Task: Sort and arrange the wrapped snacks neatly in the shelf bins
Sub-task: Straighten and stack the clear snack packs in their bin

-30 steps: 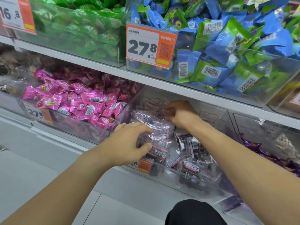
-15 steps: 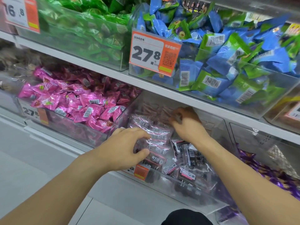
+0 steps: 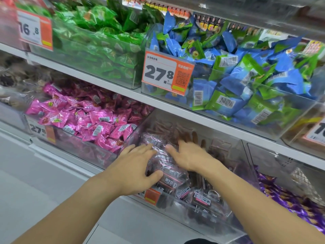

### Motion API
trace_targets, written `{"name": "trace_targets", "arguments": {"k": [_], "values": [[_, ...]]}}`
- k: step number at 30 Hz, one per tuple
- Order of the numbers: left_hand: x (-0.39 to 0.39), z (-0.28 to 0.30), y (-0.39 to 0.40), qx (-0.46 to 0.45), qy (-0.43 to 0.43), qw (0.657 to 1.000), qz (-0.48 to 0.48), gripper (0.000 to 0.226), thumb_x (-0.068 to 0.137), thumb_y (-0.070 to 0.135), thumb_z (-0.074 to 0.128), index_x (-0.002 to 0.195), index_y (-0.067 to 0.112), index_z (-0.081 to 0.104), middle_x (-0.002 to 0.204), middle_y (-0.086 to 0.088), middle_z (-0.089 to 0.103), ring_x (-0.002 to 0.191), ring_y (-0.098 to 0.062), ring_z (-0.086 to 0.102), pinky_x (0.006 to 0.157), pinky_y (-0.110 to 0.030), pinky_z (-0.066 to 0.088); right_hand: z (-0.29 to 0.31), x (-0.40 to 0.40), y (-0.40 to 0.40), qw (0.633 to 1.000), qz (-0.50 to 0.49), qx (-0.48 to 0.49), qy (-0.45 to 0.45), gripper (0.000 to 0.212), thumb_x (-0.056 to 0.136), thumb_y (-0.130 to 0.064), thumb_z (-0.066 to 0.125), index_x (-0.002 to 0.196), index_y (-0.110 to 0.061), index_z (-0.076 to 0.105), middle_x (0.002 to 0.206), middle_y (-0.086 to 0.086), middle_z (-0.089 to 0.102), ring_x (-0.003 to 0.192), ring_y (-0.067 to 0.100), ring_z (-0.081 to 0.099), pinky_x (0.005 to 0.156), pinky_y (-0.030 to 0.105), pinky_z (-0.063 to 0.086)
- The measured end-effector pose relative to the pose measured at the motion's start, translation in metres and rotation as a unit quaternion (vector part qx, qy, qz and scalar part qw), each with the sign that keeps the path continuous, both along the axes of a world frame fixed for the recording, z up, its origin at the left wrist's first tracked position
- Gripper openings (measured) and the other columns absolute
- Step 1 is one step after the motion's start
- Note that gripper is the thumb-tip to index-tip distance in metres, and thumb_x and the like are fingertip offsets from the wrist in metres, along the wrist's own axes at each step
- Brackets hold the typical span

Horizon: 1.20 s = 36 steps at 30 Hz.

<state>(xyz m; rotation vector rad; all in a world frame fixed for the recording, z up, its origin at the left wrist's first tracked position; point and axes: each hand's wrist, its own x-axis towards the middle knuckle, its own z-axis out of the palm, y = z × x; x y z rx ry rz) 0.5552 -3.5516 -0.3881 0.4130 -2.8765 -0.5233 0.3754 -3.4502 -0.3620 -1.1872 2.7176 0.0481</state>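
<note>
A row of clear-wrapped dark snack packets (image 3: pixel 164 160) stands in the left part of a clear plastic bin (image 3: pixel 207 220) on the lower shelf. My left hand (image 3: pixel 135 166) holds this row from the left, fingers laid along its side and thumb curled against its near end. On the right side of the row my right hand (image 3: pixel 187 154) presses with straight, spread fingers; it is blurred. More packets of the same kind (image 3: pixel 202 199) lie loose and jumbled in the bin's front right part.
A bin of pink wrapped snacks (image 3: pixel 88 118) is directly left, and purple ones (image 3: pixel 290 199) lie to the right. On the shelf above stand a green-packet bin (image 3: pixel 98 41) and a blue-and-green-packet bin (image 3: pixel 246 76) carrying a price tag (image 3: pixel 167 74). That shelf's edge overhangs my hands.
My right hand came forward from the back of the bin and opened against the right side of the row. My left hand's fingers stretched out along the row. The camera moved closer.
</note>
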Motion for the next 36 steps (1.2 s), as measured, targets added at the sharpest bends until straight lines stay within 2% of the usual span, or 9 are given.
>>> {"name": "trace_targets", "arguments": {"k": [3, 6, 11, 16, 19, 24, 28, 32, 36], "values": [[0.000, 0.001, -0.001, -0.005, 0.001, 1.000, 0.002, 0.082, 0.080, 0.070, 0.029, 0.150, 0.027, 0.030, 0.161, 0.005, 0.021, 0.147, -0.008, 0.016, 0.118, -0.029, 0.005, 0.004, -0.010, -0.023, 0.991, 0.089, -0.094, 0.024, 0.061, 0.105, -0.043, 0.030, 0.157, -0.014, 0.017, 0.165, 0.008, 0.017, 0.151, 0.027, 0.014, 0.123, 0.044, 0.011], [0.002, -0.001, -0.002, -0.013, 0.008, 1.000, 0.001, 0.079, 0.083, 0.070, 0.032, 0.150, 0.027, 0.031, 0.161, 0.004, 0.022, 0.147, -0.009, 0.018, 0.117, -0.029, 0.007, 0.000, -0.010, -0.042, 0.988, 0.140, -0.068, -0.022, 0.058, 0.106, -0.040, 0.031, 0.157, -0.016, 0.020, 0.161, 0.013, 0.026, 0.147, 0.029, 0.028, 0.119, 0.039, 0.025], [0.000, -0.004, -0.004, -0.015, 0.011, 1.000, -0.002, 0.071, 0.091, 0.065, 0.040, 0.151, 0.026, 0.029, 0.162, 0.003, 0.020, 0.148, -0.011, 0.017, 0.119, -0.032, 0.008, -0.004, -0.011, -0.055, 0.990, 0.123, -0.067, -0.023, 0.048, 0.100, -0.034, 0.036, 0.145, -0.019, 0.045, 0.151, 0.015, 0.044, 0.134, 0.032, 0.043, 0.112, 0.038, 0.036], [-0.004, -0.005, -0.004, -0.013, 0.010, 1.000, -0.004, 0.071, 0.091, 0.064, 0.041, 0.150, 0.025, 0.031, 0.161, 0.001, 0.023, 0.147, -0.012, 0.018, 0.119, -0.033, 0.008, 0.001, -0.008, -0.063, 0.993, 0.097, -0.061, -0.015, 0.042, 0.097, -0.040, 0.039, 0.137, -0.049, 0.049, 0.153, 0.000, 0.026, 0.140, 0.030, 0.019, 0.118, 0.046, 0.014], [-0.003, -0.006, -0.005, -0.014, 0.014, 1.000, -0.006, 0.071, 0.091, 0.064, 0.041, 0.150, 0.025, 0.031, 0.161, 0.001, 0.023, 0.147, -0.012, 0.018, 0.118, -0.033, 0.008, 0.007, -0.009, -0.066, 0.993, 0.095, -0.063, -0.002, 0.044, 0.096, -0.039, 0.042, 0.140, -0.048, 0.045, 0.158, 0.000, 0.022, 0.144, 0.029, 0.015, 0.117, 0.045, 0.011], [-0.002, -0.007, -0.006, -0.015, 0.019, 1.000, -0.011, 0.072, 0.091, 0.066, 0.039, 0.150, 0.025, 0.031, 0.161, 0.000, 0.023, 0.147, -0.012, 0.018, 0.119, -0.033, 0.008, -0.005, -0.015, -0.060, 0.995, 0.082, -0.039, 0.048, 0.071, 0.095, -0.057, 0.037, 0.156, -0.026, 0.016, 0.163, 0.007, 0.014, 0.150, 0.028, 0.011, 0.119, 0.047, 0.012], [-0.004, -0.007, -0.005, -0.018, 0.018, 1.000, -0.006, 0.073, 0.091, 0.066, 0.038, 0.150, 0.023, 0.032, 0.161, 0.000, 0.024, 0.147, -0.012, 0.019, 0.117, -0.033, 0.008, -0.011, -0.016, -0.060, 0.991, 0.117, -0.052, 0.028, 0.060, 0.096, -0.050, 0.034, 0.152, -0.030, 0.028, 0.164, -0.001, 0.020, 0.150, 0.021, 0.014, 0.119, 0.042, 0.012], [-0.005, -0.003, -0.003, -0.021, 0.013, 1.000, -0.003, 0.074, 0.089, 0.068, 0.037, 0.147, 0.024, 0.034, 0.159, 0.001, 0.027, 0.145, -0.014, 0.023, 0.116, -0.034, 0.011, -0.004, -0.026, -0.054, 0.993, 0.114, -0.020, -0.001, 0.060, 0.098, -0.052, 0.033, 0.155, -0.040, 0.020, 0.165, -0.013, 0.005, 0.153, 0.012, -0.002, 0.123, 0.045, -0.001], [-0.005, -0.004, -0.001, -0.022, 0.016, 1.000, 0.003, 0.066, 0.092, 0.064, 0.040, 0.144, 0.023, 0.037, 0.157, 0.002, 0.031, 0.144, -0.014, 0.024, 0.116, -0.035, 0.012, -0.002, -0.025, -0.055, 0.994, 0.101, -0.015, 0.030, 0.059, 0.098, -0.063, 0.026, 0.154, -0.046, 0.016, 0.164, -0.019, 0.005, 0.152, 0.012, -0.001, 0.119, 0.053, -0.002]]}}
